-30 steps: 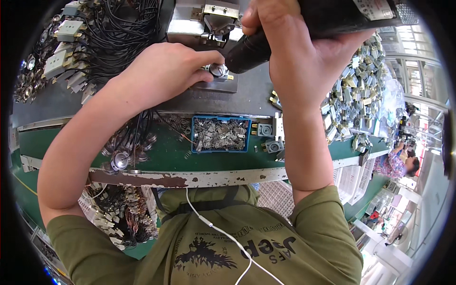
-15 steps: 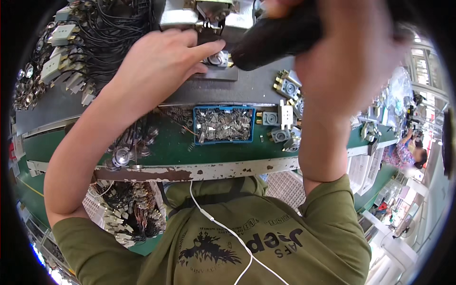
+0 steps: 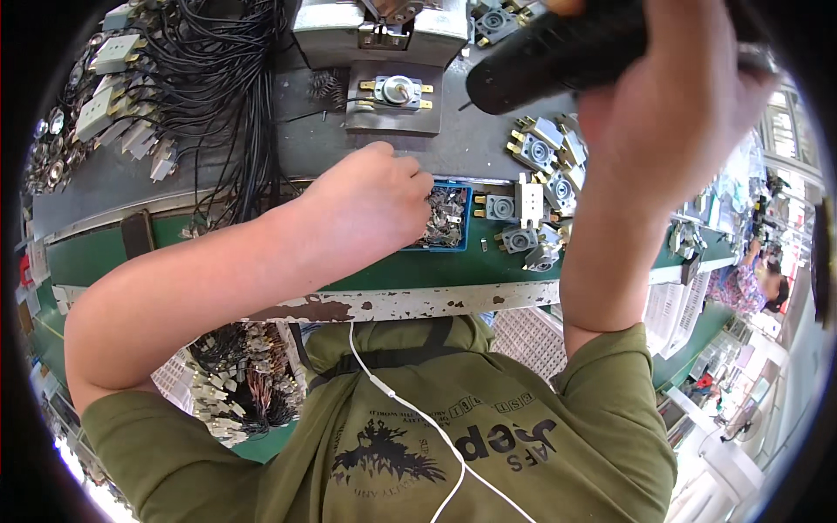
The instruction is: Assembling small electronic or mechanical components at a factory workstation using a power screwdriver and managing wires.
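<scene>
**Your right hand (image 3: 667, 131) clasps a black cylindrical handheld tool (image 3: 545, 63)**

Your left hand (image 3: 379, 193) curls over a blue plastic tray (image 3: 469, 218) of small silvery metal pieces (image 3: 447, 215) — I cannot tell whether it holds any. Beyond it, a grey block (image 3: 381, 92) with brass tabs (image 3: 426, 105) and a round metal disc (image 3: 397, 88) lies on a flat steel plate (image 3: 392, 121), apart from both hands. The tool is right of the plate.

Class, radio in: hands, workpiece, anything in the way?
Left hand at blue tray, grip hidden. Right hand gripping black tool. Round-centred fitting on metal block, neither hand touching, uncovered. Dark coil beside block.
</scene>
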Action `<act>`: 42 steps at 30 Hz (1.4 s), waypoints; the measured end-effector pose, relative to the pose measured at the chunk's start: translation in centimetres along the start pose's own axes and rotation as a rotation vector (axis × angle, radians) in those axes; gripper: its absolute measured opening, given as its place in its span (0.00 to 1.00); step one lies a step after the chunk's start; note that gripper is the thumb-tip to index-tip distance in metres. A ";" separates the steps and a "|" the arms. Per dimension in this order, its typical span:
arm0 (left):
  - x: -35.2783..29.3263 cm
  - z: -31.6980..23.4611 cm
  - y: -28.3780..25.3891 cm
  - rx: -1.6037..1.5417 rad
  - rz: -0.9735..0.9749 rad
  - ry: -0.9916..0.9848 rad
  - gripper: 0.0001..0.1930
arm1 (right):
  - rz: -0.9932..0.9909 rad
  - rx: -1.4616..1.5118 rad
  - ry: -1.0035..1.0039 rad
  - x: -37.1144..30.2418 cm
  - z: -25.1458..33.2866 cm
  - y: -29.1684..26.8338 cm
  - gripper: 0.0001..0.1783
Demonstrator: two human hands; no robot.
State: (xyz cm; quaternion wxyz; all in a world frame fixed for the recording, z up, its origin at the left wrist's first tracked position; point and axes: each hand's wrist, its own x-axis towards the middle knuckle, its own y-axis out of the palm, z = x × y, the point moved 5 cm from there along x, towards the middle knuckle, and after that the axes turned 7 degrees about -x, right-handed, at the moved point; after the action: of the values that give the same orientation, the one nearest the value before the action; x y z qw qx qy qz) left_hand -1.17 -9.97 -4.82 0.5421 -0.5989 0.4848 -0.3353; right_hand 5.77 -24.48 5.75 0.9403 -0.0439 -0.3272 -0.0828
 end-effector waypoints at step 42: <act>-5.0 7.6 -7.4 -0.357 -0.644 -0.342 0.03 | 0.020 0.022 0.189 4.1 3.0 6.2 0.29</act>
State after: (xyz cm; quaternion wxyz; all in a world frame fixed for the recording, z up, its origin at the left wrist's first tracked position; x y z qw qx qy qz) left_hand 6.00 -3.24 1.55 0.3698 -0.8520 0.2258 -0.2941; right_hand 8.25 -18.53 10.51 0.9681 -0.0289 -0.2376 -0.0738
